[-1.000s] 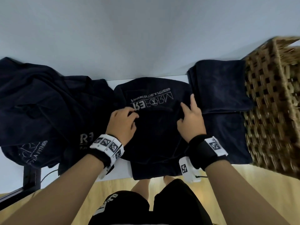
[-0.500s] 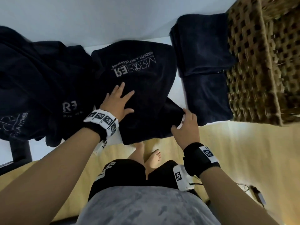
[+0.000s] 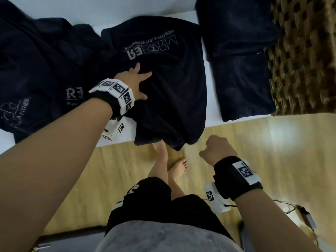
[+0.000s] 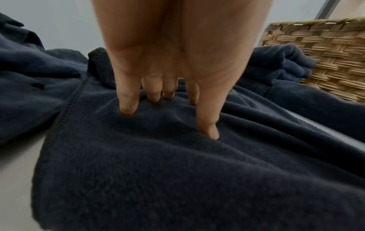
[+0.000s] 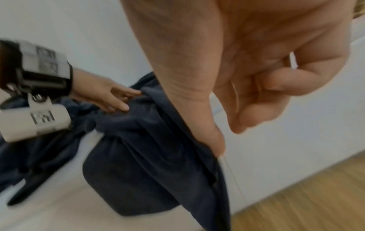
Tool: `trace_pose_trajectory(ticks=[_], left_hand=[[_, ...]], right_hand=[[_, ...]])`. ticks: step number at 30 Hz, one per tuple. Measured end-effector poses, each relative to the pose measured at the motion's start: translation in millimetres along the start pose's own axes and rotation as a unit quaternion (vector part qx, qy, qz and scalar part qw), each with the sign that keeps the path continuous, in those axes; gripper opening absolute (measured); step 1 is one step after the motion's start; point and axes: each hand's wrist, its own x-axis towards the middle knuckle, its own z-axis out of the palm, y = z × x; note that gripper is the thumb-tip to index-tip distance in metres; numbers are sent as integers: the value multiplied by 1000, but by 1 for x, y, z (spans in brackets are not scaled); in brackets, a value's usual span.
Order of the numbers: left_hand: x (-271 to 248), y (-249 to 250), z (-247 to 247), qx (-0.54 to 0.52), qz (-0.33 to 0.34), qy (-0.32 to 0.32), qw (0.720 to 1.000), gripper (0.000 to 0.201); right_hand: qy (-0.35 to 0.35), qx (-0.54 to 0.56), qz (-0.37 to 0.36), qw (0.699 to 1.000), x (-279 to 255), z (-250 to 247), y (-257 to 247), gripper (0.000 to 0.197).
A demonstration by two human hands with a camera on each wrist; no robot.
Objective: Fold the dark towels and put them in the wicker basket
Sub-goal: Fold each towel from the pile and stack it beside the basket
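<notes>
Your left hand [image 3: 133, 82] flat, fingers spread, pressing the printed dark towel [image 3: 163, 73] on the white table [image 3: 211, 99], your right hand [image 3: 216, 149] curled below the table edge, seemingly pinching its hanging corner, wicker basket [image 3: 305, 60] far right.

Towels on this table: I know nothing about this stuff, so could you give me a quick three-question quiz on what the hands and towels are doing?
1. True or false: the left hand lies flat, fingers spread, on the logo towel.
2. Relative to the wicker basket, the folded towels lie: A inside it; B beside it on the table; C under it.
3. Fill in: the right hand, fingers curled, is over the wooden ___.

Key: 1 true; 2 B; 3 floor.
</notes>
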Motion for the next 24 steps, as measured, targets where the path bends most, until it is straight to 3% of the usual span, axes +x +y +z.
trace_pose_trajectory(ticks=[3, 4, 6, 8, 10, 11, 14, 16, 18, 21, 24], left_hand=[[-3, -1, 3, -33, 5, 5, 999, 89], [-7, -1, 4, -62, 7, 18, 998, 86], [-20, 0, 8, -118, 2, 99, 988, 72], [-39, 2, 20, -140, -34, 247, 958, 46], [-61, 5, 40, -191, -108, 347, 912, 27], [-71, 6, 51, -242, -160, 358, 887, 26], [-82, 7, 82, -419, -297, 273, 814, 39], [-79, 8, 91, -542, -283, 218, 761, 40], [-74, 8, 88, -626, -250, 216, 707, 31], [-74, 4, 76, -679, -227, 234, 657, 8], [-86, -9, 66, -709, -215, 249, 624, 4]], right_hand=[[184, 128, -119, 967, 1, -19, -24, 19], [212, 143, -177, 950, 4, -25, -35, 25], [170, 127, -265, 941, 14, -32, -54, 42], [107, 56, -271, 955, 24, -33, -62, 56], [126, 27, -261, 957, 34, -34, -62, 62], [143, 34, -260, 954, 37, -34, -61, 63], [161, 40, -261, 951, 41, -33, -60, 62], [161, 40, -262, 951, 43, -31, -59, 57], [162, 57, -266, 949, 46, -31, -58, 50], [167, 70, -287, 941, 50, -35, -57, 40], [158, 64, -295, 940, 53, -38, -55, 41]])
